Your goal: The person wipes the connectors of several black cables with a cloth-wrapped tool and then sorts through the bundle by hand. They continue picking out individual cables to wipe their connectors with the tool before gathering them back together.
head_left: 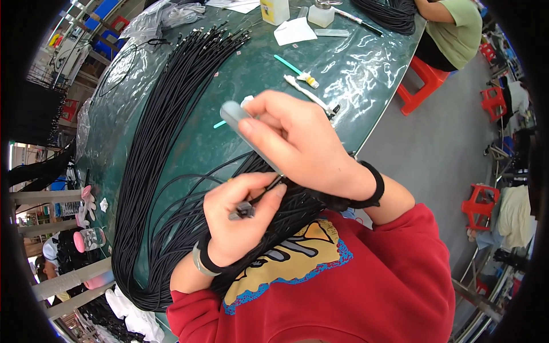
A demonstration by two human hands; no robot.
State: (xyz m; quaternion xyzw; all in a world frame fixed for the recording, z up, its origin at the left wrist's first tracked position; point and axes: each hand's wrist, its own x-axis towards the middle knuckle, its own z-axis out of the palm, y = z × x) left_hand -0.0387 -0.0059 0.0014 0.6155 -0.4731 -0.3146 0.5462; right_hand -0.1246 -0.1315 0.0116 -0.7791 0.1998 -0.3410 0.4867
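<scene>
My left hand [235, 212] is closed on the end of a black cable, and a small grey connector [242, 210] shows by its palm. My right hand [303, 140] grips a translucent grey-blue stick [231, 110] with a rounded end, slanting down toward the left fingertips. Where the stick's lower end meets the cable is mostly covered by my fingers. A long bundle of black cables [150, 134] curves over the table's left side and back under my hands across my lap. Its far ends carry small metal connectors [197, 43].
The green-covered table [229, 80] bears a teal stick [287, 64], a white tube-like piece [306, 92], white paper [294, 31], a small bottle [321, 15] and a marker [358, 22]. More coiled cables [394, 14] lie near a co-worker in light green [460, 31]. Red stools [423, 86] stand rightward.
</scene>
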